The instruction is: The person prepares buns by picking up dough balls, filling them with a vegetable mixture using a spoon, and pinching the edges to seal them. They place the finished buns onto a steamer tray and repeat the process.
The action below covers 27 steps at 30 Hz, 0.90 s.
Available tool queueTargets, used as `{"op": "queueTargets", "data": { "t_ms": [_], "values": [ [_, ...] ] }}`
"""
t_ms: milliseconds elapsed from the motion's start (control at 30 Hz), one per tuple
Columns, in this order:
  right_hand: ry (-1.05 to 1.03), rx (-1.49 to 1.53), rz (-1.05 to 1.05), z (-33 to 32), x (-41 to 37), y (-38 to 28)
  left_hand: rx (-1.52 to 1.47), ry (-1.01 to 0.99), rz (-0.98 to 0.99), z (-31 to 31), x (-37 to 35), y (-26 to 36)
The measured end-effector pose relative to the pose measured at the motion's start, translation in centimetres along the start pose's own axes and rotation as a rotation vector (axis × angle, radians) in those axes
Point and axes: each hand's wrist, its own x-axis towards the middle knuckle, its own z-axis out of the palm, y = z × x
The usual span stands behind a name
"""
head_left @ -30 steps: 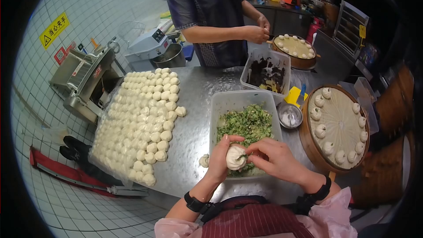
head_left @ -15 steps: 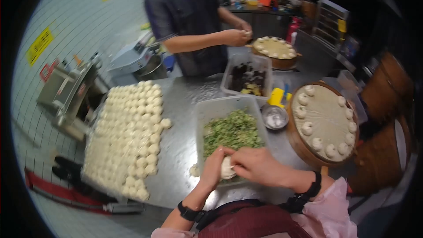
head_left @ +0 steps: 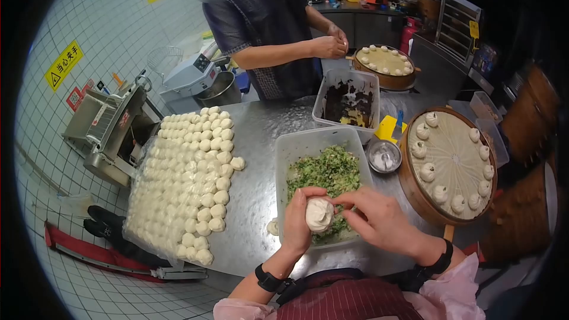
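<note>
A pleated white bun [head_left: 320, 214], its gathered folds facing up, rests in my left hand [head_left: 297, 223], whose fingers curl around its side. Just to the right, my right hand [head_left: 382, 219] has thumb and forefinger apart, fingertips right at the bun's edge. Both hands are over the near part of a clear plastic tub [head_left: 283, 160] that holds chopped green filling [head_left: 326, 172]. A small dough piece [head_left: 272, 226] lies on the table against the tub's left side.
Many dough balls [head_left: 201, 178], partly under plastic film, cover the left of the steel table [head_left: 255, 201]. A bamboo steamer [head_left: 415, 201] with a ring of buns stands right, near a metal bowl [head_left: 384, 156]. Behind are a dark-filling tub [head_left: 318, 115] and a co-worker [head_left: 267, 35] beside another steamer [head_left: 385, 77].
My right fingers have come off the bun's top and spread apart. The bun now shows more fully in my left hand. The whole view has shifted slightly.
</note>
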Motion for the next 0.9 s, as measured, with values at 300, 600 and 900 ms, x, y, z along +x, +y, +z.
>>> {"op": "queueTargets", "data": {
  "t_ms": [300,600,900],
  "values": [
    [0.023,0.075,0.048,0.8,-0.1,-0.3,0.096,0.025,0.123,0.0,-0.4,-0.4],
    [0.156,-0.29,-0.369,3.9,-1.0,2.0,-0.062,0.138,-0.109,0.0,0.1,-1.7],
    [0.058,0.076,-0.167,0.1,-2.1,3.3,-0.27,0.073,-0.402,2.3,1.6,-2.2]
  ]
}}
